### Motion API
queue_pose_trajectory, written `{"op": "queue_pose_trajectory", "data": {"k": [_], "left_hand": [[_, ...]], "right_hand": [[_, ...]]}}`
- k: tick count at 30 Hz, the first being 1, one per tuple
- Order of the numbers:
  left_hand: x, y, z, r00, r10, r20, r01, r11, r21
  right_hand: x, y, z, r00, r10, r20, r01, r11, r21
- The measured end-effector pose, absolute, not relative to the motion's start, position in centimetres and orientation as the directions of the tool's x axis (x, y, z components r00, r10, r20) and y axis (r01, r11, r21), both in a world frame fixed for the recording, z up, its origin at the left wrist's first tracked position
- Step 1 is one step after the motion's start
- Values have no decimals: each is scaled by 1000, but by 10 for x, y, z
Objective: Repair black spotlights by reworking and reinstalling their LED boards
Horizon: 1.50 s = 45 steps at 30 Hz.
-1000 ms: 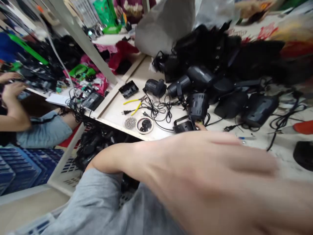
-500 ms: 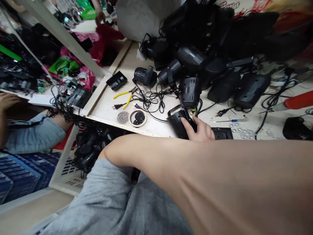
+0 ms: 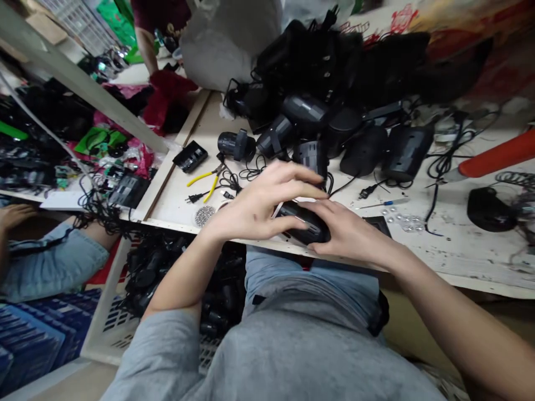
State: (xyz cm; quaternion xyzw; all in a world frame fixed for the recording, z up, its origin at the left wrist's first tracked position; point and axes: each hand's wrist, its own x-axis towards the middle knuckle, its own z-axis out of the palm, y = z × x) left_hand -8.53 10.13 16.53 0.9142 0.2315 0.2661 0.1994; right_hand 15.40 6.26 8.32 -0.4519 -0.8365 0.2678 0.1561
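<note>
A black plastic lamp housing (image 3: pixel 308 224) lies near the table's front edge, partly covered by both hands. My right hand (image 3: pixel 349 231) grips its right end, the thumb on the near side. Over its left part reaches my left hand (image 3: pixel 263 203), fingers stretched out and apart, the thumb tip against or just above the housing. Whether the left fingers touch its far side I cannot tell. Just behind my hands stands a ribbed black lamp body (image 3: pixel 311 157). A dish of small metal screws (image 3: pixel 204 215) is beside my left wrist.
Yellow-handled pliers (image 3: pixel 209 184) and an open black case (image 3: pixel 190 157) lie to the left. Black lamps (image 3: pixel 364 150) and cables crowd the back. A blue screwdriver (image 3: pixel 388 203), small clear pieces (image 3: pixel 412 223) and a red-handled tool (image 3: pixel 497 153) are on the right. Another person's hand (image 3: pixel 16 216) shows far left.
My left arm, stretched across to the right before, has drawn back, bringing the left hand over the housing. My right hand stays on the housing, which now lies turned. The view has shifted.
</note>
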Motion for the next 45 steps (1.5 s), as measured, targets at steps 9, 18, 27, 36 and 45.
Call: {"op": "queue_pose_trajectory", "data": {"k": [9,18,27,36,45], "left_hand": [[-113,104,71,675,738,-9,519,-466,717],[-108,85,60,512,859,11,515,-318,796],[-118,78,70,456,881,123,328,-295,897],[-120,85,89,341,838,425,530,-545,650],[-118,90,89,337,842,422,517,-540,664]], "right_hand": [[150,89,102,-638,767,65,675,598,-431],[116,61,72,-621,719,311,716,682,-146],[126,67,87,-606,717,344,673,693,-258],[157,94,106,-412,795,444,780,560,-279],[150,92,105,-454,811,368,754,570,-326]]}}
